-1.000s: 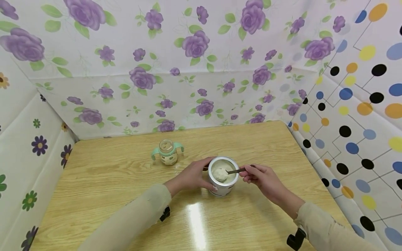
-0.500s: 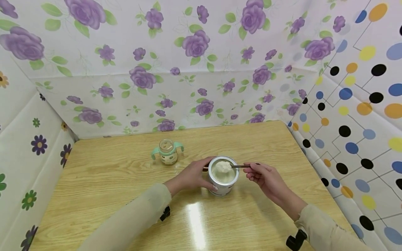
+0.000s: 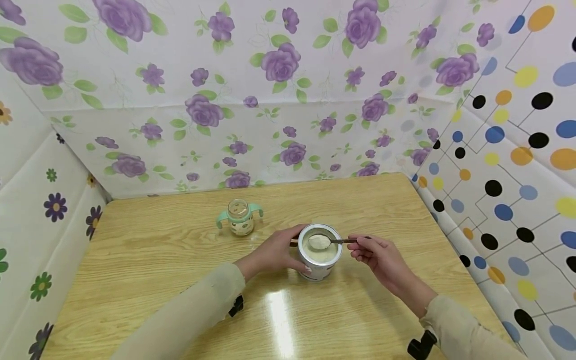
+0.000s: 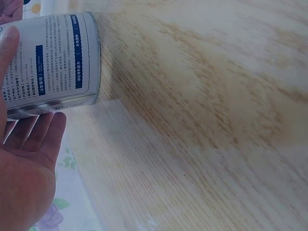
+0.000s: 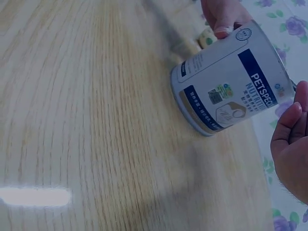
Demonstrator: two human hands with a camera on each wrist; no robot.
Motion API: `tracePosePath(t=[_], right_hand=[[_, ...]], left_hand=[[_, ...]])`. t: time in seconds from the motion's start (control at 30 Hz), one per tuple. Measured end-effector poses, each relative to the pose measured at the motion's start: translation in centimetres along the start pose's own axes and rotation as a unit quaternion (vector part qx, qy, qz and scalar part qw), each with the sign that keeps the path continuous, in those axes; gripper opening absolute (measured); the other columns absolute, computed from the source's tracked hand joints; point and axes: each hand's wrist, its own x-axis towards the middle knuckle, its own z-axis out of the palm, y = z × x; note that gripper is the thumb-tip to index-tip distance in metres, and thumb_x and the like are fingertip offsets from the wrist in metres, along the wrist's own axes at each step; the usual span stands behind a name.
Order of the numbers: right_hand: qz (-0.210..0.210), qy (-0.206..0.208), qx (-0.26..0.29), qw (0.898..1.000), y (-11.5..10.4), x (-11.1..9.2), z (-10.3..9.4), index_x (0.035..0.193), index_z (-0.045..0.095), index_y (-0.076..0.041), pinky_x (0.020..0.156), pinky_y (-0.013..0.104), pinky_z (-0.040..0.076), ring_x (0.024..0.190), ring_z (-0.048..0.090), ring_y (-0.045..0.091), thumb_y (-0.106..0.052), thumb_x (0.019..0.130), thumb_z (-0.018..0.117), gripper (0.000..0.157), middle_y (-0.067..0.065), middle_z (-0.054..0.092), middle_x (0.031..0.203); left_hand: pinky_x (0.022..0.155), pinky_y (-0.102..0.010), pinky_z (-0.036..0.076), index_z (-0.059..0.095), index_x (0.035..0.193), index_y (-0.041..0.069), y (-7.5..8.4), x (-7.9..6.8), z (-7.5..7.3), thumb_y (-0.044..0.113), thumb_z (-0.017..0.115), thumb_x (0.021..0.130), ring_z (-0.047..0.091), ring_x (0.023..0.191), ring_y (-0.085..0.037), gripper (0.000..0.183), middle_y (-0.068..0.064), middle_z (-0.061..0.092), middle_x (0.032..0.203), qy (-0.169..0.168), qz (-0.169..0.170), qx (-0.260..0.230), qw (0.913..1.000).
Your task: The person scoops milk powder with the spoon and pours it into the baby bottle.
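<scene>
Cylindrical white tin [image 3: 320,272] of pale powder [image 3: 321,256] stands on the light wooden table [image 3: 153,250], held between thumb and curled fingers of your left hand [image 3: 280,250]. Fingers of your right hand [image 3: 381,257] pinch a dark-handled, powder-filled spoon [image 3: 340,241] at the tin's mouth. Beyond, left, stands a clear bottle [image 3: 241,223] with mint-green handles.

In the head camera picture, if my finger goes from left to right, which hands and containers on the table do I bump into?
Baby bottle with mint-green handles → left hand → open powder tin → right hand.
</scene>
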Motion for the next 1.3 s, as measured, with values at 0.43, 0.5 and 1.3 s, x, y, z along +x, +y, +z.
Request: tracePosePath(t=[0.43,0.5,1.3], right_hand=[[0.042,0.013,0.069,0.997,-0.15,0.37,0.37,0.112,0.078,-0.007,0.084,0.023,0.062,0.087,0.075,0.008,-0.017,0.115,0.051,0.029,0.001,0.081,0.097],[0.046,0.015,0.077,0.996,-0.20,0.43,0.44,0.111,0.078,-0.007,0.083,0.023,0.061,0.087,0.075,0.008,-0.016,0.115,0.051,0.029,0.001,0.081,0.097],[0.048,0.016,0.086,0.995,-0.20,0.62,0.54,0.108,0.079,-0.007,0.082,0.022,0.061,0.085,0.075,0.008,-0.013,0.116,0.047,0.033,0.000,0.081,0.094]], left_hand=[[0.112,-0.034,0.052,0.043,0.163,0.030,-0.01,0.08,0.03,0.030,0.102,0.073,0.060,0.137,-0.017,0.107,0.010,0.058,0.153,0.000,-0.002,-0.006,1.0000],[0.112,-0.034,0.052,0.044,0.163,0.030,0.00,0.05,0.03,0.030,0.102,0.073,0.060,0.137,-0.017,0.107,0.009,0.058,0.153,0.001,-0.002,-0.008,1.0000],[0.112,-0.035,0.052,0.041,0.164,0.028,-0.12,0.00,0.02,0.032,0.101,0.075,0.059,0.138,-0.019,0.107,0.007,0.056,0.155,-0.002,0.002,-0.001,1.0000]])
